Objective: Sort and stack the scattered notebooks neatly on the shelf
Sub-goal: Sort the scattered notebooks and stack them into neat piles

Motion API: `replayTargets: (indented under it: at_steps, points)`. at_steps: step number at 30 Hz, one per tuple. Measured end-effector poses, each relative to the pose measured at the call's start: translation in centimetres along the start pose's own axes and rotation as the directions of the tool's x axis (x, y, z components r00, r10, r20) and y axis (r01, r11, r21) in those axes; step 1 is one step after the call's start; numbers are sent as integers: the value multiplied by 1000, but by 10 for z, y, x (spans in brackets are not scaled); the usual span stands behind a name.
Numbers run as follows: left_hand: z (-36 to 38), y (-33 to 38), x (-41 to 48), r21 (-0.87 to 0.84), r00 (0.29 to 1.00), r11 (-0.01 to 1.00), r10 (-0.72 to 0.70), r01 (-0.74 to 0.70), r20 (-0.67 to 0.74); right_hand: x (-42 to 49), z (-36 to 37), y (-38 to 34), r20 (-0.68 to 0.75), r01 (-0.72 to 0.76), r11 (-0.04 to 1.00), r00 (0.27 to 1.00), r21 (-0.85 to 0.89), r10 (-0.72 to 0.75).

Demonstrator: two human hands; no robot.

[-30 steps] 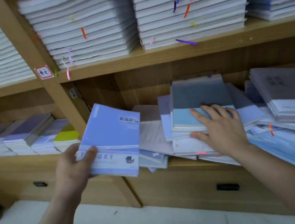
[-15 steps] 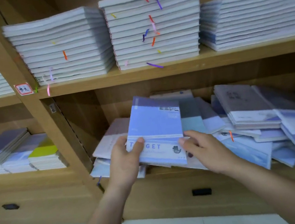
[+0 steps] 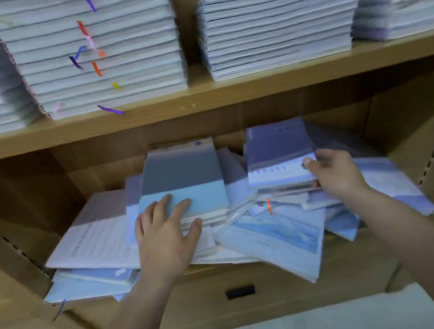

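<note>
A messy pile of blue and lilac notebooks (image 3: 275, 229) covers the lower shelf (image 3: 255, 265), some hanging over its front edge. My left hand (image 3: 164, 236) lies flat with spread fingers on a small stack topped by a grey and light-blue notebook (image 3: 184, 181). My right hand (image 3: 335, 173) pinches the right edge of the blue "TARGET" notebook (image 3: 277, 151), thumb on top, which rests on the right part of the pile.
The upper shelf board (image 3: 200, 104) carries tall neat stacks of white-edged notebooks (image 3: 93, 50) with coloured ribbon markers, and more stacks (image 3: 278, 22) to the right. A drawer front with a black handle (image 3: 240, 292) sits below. Wooden uprights stand at both sides.
The "TARGET" notebook went from my left hand to my right and now lies on the right of the pile. My left hand moved onto the grey-blue stack. The view shifted right and closer.
</note>
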State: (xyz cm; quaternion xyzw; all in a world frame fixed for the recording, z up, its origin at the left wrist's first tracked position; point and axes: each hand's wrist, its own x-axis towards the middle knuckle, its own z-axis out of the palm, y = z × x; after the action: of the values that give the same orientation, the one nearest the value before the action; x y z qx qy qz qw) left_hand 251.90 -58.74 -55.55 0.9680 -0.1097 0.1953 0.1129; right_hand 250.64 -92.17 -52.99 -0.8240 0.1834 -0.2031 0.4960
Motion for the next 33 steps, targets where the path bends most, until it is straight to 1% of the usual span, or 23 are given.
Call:
replayTargets:
  at_steps: [3, 5, 6, 9, 11, 12, 13, 14, 15, 17, 18, 20, 24, 27, 30, 33]
  points:
    - [10, -1, -1, 90, 999, 996, 25, -27, 21, 15, 2, 9, 44, 68, 958, 997, -280, -58]
    - [13, -3, 0, 87, 1000, 996, 19, -19, 1, 20, 6, 11, 27, 112, 888, 993, -447, -112]
    - [14, -4, 0, 84, 1000, 996, 19, -18, -13, 21, 6, 11, 14, 106, 849, 993, -518, -115]
    - [13, -6, -1, 74, 998, 997, 41, -38, -38, 28, 4, 17, -50, 67, 781, 991, -621, -126]
    - [12, -8, -1, 64, 998, 997, 46, -44, -42, 27, 3, 21, -101, 66, 764, 980, -641, -170]
    - [12, -9, -1, 57, 998, 997, 49, -46, -47, 25, 3, 22, -101, 91, 758, 974, -645, -202]
    - [12, -10, -1, 54, 997, 997, 52, -49, -52, 24, 3, 22, -69, 135, 742, 969, -656, -237]
    - [12, -10, -2, 57, 997, 997, 58, -55, -54, 21, 5, 21, -1, 183, 719, 969, -670, -248]
    - [12, -11, -2, 62, 996, 996, 66, -62, -53, 18, 9, 20, 89, 226, 691, 970, -687, -228]
    - [13, -11, -2, 70, 996, 995, 78, -74, -52, 14, 16, 15, 246, 278, 642, 959, -714, -142]
    - [13, -12, -2, 72, 996, 995, 79, -76, -50, 14, 19, 14, 282, 286, 633, 953, -719, -110]
    - [12, -13, -3, 77, 996, 994, 78, -74, -41, 15, 24, 13, 283, 284, 633, 953, -720, -106]
    - [13, -12, -4, 85, 997, 994, 72, -71, -15, 18, 30, 13, 229, 252, 648, 966, -719, -121]
    - [13, -13, -4, 81, 997, 994, 80, -80, -5, 16, 33, 13, 227, 255, 657, 965, -710, -130]
    - [13, -15, -5, 71, 995, 993, 94, -95, 8, 13, 31, 16, 192, 280, 674, 960, -683, -204]
    - [13, -17, -5, 63, 994, 993, 103, -104, 21, 2, 29, 23, 146, 311, 653, 944, -690, -296]
